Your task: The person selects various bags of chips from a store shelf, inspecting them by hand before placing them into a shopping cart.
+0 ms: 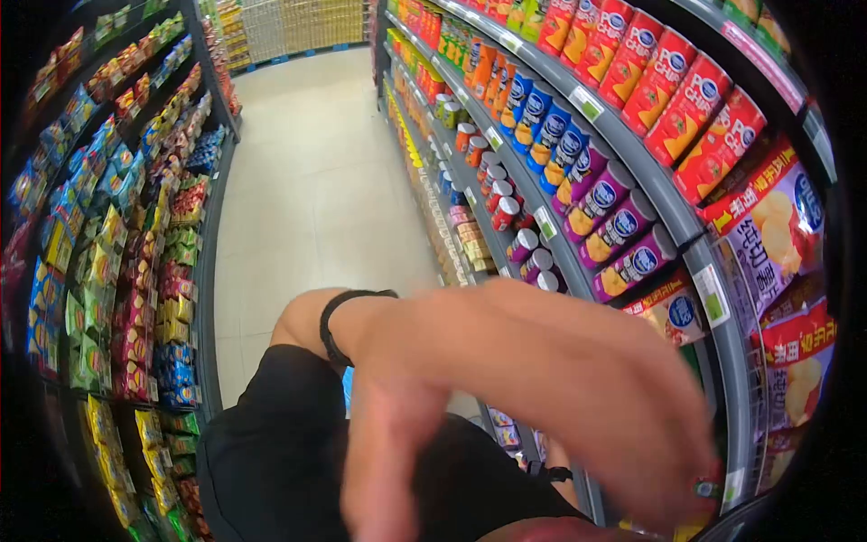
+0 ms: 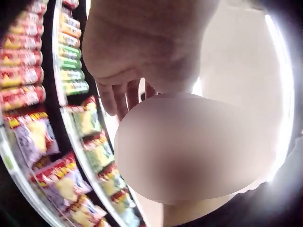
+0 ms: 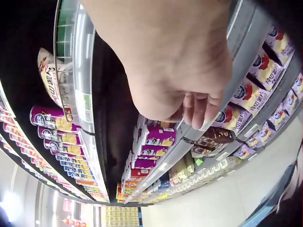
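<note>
My left hand (image 1: 533,361) is raised close before the head camera, blurred, its fingers extended to the right and thumb pointing down. In the left wrist view the palm of this left hand (image 2: 142,47) is beside a blurred-out area, and nothing shows in its grasp. My right hand (image 3: 175,71) is low beside the shelf, fingers loosely bent and holding nothing visible. Its fingertips overlap a grey shelf edge (image 3: 175,151) in that view, between purple chip canisters (image 3: 158,137) and purple chip bags (image 3: 232,116). In the head view the left hand mostly hides it.
Shelves on the right hold red chip canisters (image 1: 664,81), blue canisters (image 1: 551,135) and large chip bags (image 1: 777,226). Bagged snacks (image 1: 126,262) fill the shelves on the left. A pale tiled aisle floor (image 1: 307,181) runs between them toward stacked goods (image 1: 298,27).
</note>
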Action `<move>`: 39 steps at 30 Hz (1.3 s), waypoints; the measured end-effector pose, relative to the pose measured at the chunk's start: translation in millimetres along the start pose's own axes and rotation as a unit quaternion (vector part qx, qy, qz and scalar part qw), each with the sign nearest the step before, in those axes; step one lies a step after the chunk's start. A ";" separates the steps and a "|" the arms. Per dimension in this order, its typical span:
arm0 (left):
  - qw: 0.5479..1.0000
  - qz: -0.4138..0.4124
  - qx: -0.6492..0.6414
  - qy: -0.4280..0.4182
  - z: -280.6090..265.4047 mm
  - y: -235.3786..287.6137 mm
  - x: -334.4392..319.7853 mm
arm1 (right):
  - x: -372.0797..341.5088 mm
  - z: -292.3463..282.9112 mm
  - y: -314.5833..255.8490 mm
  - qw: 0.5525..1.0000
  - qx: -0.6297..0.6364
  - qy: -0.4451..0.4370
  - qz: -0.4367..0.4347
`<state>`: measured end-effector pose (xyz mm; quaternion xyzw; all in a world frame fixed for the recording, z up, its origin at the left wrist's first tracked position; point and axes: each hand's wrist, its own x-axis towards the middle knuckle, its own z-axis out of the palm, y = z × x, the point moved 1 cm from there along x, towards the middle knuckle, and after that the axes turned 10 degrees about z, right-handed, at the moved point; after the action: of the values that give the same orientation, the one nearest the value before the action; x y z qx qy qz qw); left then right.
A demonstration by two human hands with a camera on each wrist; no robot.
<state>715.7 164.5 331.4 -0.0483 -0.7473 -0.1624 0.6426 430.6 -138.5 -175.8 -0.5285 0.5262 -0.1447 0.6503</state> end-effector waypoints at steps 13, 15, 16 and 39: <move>0.947 0.000 -0.316 -0.056 34.1 -75.8 -3.7 | -130.5 -80.5 111.3 0.980 0.109 0.163 0.027; 0.936 0.004 -0.347 -0.062 37.7 -92.5 -5.8 | -161.8 -94.9 132.5 0.976 0.127 0.174 0.035; 0.933 0.001 -0.355 -0.064 35.6 -97.1 -6.1 | -169.3 -96.8 134.6 0.974 0.136 0.175 0.035; 0.736 -0.649 -0.156 -0.113 313.1 -349.6 -336.0 | -465.5 -208.2 334.5 0.772 0.296 0.542 0.153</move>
<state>378.7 -23.7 -97.7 0.3311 -0.6286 -0.6476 0.2754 -55.1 230.3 -185.9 -0.0569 0.7965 -0.4542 0.3950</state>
